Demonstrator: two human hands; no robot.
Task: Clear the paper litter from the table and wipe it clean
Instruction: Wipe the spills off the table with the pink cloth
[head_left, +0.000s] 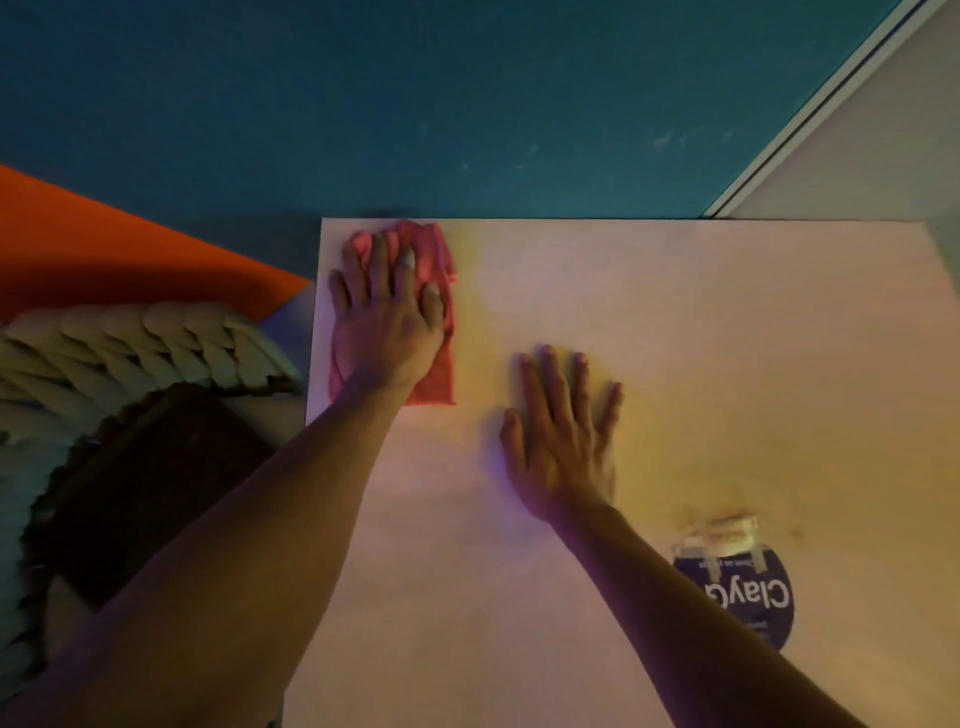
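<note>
A pink cloth (435, 260) lies flat at the far left corner of the pale table (727, 338). My left hand (387, 317) presses down on the cloth with straight, spread fingers. My right hand (563, 436) rests flat on the bare tabletop near the middle, fingers spread, holding nothing. No paper litter shows on the table.
A round purple sticker (748, 592) with white lettering is taped to the table at the near right. Left of the table stand a cream knitted cushion (130, 338), a dark brown seat (150, 493) and an orange surface (104, 244). Teal floor (467, 104) lies beyond the far edge.
</note>
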